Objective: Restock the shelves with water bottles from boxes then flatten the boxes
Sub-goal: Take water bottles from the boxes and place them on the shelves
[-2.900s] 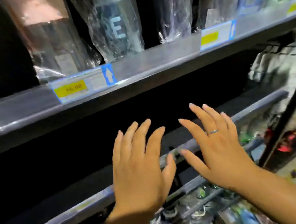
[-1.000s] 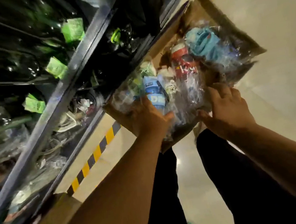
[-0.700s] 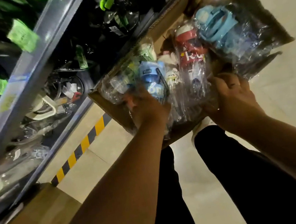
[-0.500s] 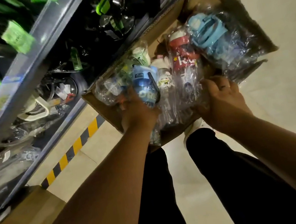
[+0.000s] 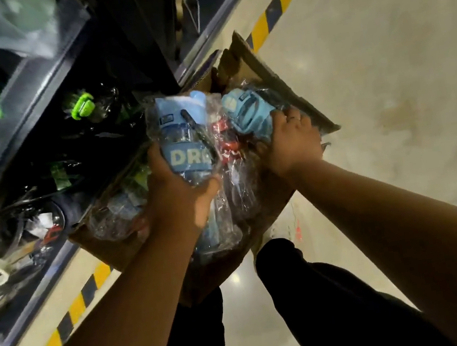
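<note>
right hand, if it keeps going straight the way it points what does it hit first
Probably the far wall of the box: the right hand grips a light-blue bottle, and that wall lies just beyond it. Depth is unclear.

blue bottle (image 5: 184, 147) band reading "DR", rest hidden

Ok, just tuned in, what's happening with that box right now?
A person is bent over an open cardboard box on the floor beside the shelving, both hands in it. The left hand grips a plastic-wrapped blue water bottle with a "DR" band. The right hand grips a wrapped light-blue bottle at the box's right side. A red bottle lies between them. The box holds more wrapped bottles and is not yet flattened.
</note>
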